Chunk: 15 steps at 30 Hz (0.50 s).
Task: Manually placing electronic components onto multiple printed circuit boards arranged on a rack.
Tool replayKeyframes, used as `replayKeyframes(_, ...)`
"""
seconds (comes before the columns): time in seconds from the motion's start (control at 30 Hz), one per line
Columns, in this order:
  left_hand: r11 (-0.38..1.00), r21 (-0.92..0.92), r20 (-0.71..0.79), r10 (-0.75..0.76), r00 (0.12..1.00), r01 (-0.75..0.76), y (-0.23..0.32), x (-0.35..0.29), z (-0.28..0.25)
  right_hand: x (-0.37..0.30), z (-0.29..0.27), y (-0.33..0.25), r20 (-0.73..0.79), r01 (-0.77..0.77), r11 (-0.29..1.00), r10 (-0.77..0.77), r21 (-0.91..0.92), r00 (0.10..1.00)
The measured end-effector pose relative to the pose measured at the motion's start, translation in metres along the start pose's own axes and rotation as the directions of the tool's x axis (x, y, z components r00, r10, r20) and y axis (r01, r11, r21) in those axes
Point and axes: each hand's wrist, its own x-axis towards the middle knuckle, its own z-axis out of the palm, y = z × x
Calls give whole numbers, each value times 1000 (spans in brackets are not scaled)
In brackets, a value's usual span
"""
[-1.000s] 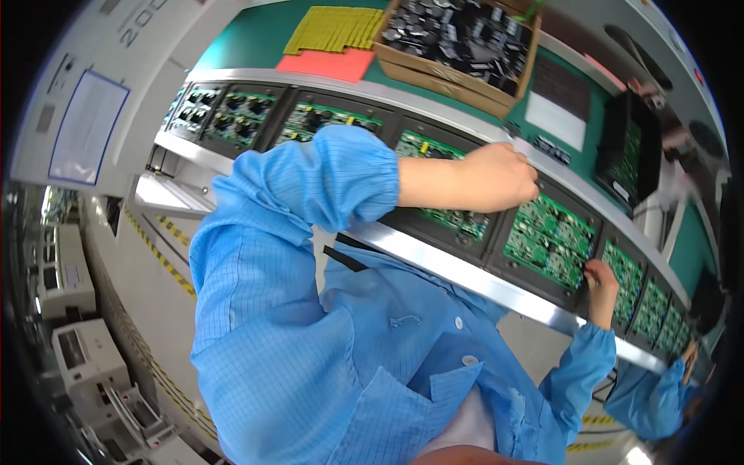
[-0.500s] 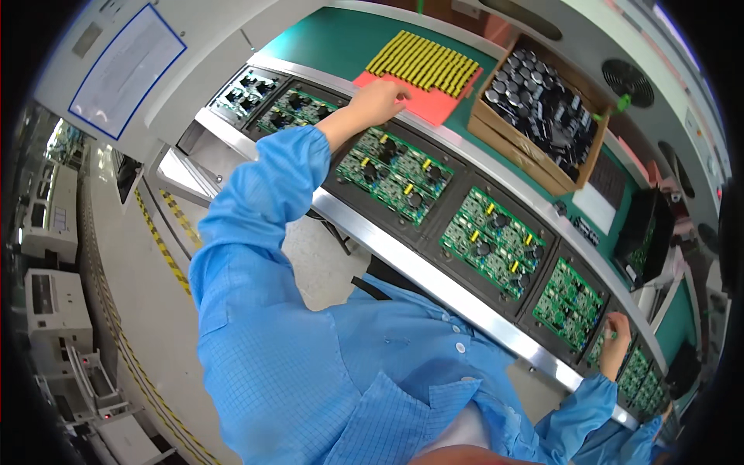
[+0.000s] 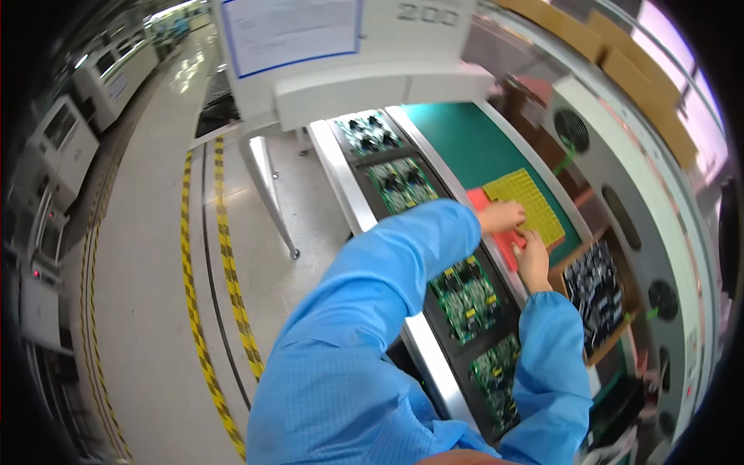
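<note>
Rows of small yellow cylindrical parts (image 3: 535, 203) lie packed side by side on a red sheet (image 3: 478, 200) on the green bench. My left hand (image 3: 502, 218) is over the red sheet at the near edge of the rows, its fingers curled together. Close beside it, my right hand (image 3: 533, 262) reaches in with thumb and fingers bent in a pinch. What is between the fingers of either hand is too small to make out. Green circuit boards (image 3: 401, 183) with black and yellow parts sit in dark carriers along the rail, partly covered by my left sleeve.
A cardboard box (image 3: 595, 298) of black, silver-topped cylindrical components stands right of the red sheet. Another populated board (image 3: 496, 372) lies nearer me. A metal rail (image 3: 434, 364) edges the line. A white machine housing (image 3: 341, 93) crosses its far end.
My right hand has come from the boards at the right to the red sheet, next to my left hand. The view has turned left, and my left hand's fingers have moved to the yellow rows.
</note>
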Motion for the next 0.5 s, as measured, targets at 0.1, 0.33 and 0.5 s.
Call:
replayKeyframes(0.1,996,-41,63,-78,995,81,0,4,6,32,53,53,-66,-68,993,62,-95,996)
replayKeyframes(0.33,998,-65,39,2,999,1,-13,0,0,36,73,51,-87,-219,939,202,-267,975)
replayKeyframes(0.5,996,-85,90,15,996,-7,-21,-16,-9,40,86,49,-112,-206,938,182,-277,977)
